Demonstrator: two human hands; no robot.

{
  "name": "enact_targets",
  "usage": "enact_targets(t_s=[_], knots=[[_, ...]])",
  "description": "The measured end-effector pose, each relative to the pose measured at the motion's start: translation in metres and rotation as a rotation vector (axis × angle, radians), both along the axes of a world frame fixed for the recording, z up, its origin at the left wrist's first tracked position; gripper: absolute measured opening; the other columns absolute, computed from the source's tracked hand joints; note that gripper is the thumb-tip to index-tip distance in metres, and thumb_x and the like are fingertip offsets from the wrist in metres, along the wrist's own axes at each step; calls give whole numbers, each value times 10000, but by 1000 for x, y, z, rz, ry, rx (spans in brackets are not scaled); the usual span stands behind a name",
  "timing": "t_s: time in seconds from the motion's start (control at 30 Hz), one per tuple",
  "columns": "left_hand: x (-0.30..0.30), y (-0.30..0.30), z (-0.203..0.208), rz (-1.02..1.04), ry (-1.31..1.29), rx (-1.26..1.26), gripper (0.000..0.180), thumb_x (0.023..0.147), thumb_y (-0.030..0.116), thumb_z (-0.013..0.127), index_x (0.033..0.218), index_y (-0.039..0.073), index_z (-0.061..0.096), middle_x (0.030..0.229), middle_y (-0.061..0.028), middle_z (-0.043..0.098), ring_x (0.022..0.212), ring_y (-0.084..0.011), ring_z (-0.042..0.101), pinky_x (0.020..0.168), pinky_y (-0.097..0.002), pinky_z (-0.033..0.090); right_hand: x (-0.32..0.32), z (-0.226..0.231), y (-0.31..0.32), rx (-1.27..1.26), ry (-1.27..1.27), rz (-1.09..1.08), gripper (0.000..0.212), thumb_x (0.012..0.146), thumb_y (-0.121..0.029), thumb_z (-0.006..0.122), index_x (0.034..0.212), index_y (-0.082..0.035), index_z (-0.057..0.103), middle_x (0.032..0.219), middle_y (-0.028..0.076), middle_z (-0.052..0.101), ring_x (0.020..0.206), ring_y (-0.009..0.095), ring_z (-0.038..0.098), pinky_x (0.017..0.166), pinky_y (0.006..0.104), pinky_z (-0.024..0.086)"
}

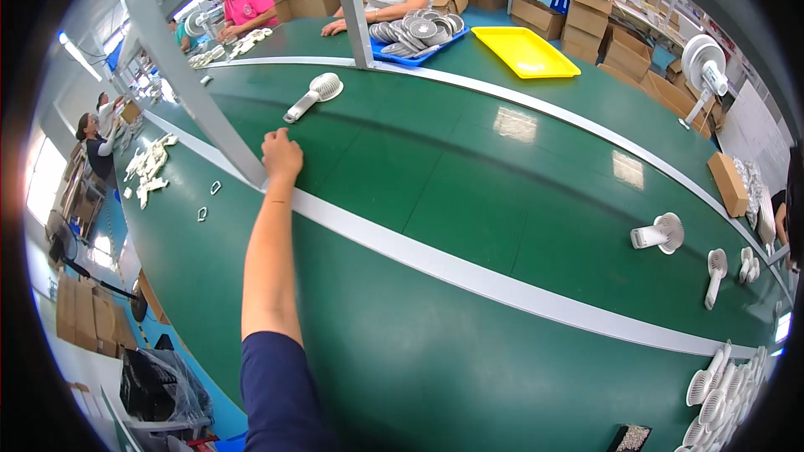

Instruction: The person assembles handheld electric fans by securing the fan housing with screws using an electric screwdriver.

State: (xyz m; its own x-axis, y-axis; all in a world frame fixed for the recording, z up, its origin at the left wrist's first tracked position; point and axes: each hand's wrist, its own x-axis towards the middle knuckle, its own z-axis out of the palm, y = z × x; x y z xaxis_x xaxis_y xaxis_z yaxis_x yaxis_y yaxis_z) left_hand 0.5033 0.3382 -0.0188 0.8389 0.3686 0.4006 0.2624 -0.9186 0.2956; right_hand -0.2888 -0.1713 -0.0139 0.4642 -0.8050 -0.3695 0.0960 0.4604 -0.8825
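The left hand (282, 157) extends over the green conveyor belt (452, 172), near a white handheld fan (320, 89). Its fingers curl; whether they grip anything cannot be told.

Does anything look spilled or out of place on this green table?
Only slightly: two small white loops lie by themselves, apart from the loose heap of white parts at left, so they might be strays.

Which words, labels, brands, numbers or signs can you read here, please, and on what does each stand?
None can be read.
Pink shirt: any print is too small.
White handheld fan beyond the left hand: any marking is too small.
Cardboard box: any marking is too small or blurred.
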Motion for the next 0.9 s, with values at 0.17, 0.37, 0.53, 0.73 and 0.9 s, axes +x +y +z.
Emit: enact_targets(t_s=[0.17,0.37,0.53,0.73,0.9], knots=[[32,16,5,-123,-32,52,429,911,222,618,1328,173,530,1498,-92,396,1347,-310,426,1001,-529,450,-27,-16,-8,-71,106,8,830,881,-778,274,1007,-37,625,596,118,556,415,255,443,391,376,352],[44,21,14,-201,74,92,235,908,190,620,1140,163,591,1457,-64,449,1301,-317,471,982,-492,465,12,22,6,-93,120,152,662,938,-660,392,1140,-61,589,784,145,623,552,265,541,484,390,436],[30,12,14,-503,-14,30,121,888,126,648,959,47,591,1019,-182,618,973,-379,602,808,-472,490,63,33,33,-66,218,-115,651,965,-683,291,1064,-101,567,632,48,510,474,183,416,424,333,357],[-55,-82,6,-660,-222,-172,113,850,79,675,927,19,618,1098,-198,530,910,-343,609,809,-408,519,81,42,41,-152,173,-149,682,958,-698,261,1019,-90,565,620,27,484,441,163,392,401,305,324],[-138,-114,2,-364,-46,-930,115,759,53,748,844,-20,720,814,-143,716,738,-202,692,686,-323,538,59,17,23,3,-74,-65,774,889,-780,340,1060,-69,594,639,62,553,424,190,466,381,318,374]])
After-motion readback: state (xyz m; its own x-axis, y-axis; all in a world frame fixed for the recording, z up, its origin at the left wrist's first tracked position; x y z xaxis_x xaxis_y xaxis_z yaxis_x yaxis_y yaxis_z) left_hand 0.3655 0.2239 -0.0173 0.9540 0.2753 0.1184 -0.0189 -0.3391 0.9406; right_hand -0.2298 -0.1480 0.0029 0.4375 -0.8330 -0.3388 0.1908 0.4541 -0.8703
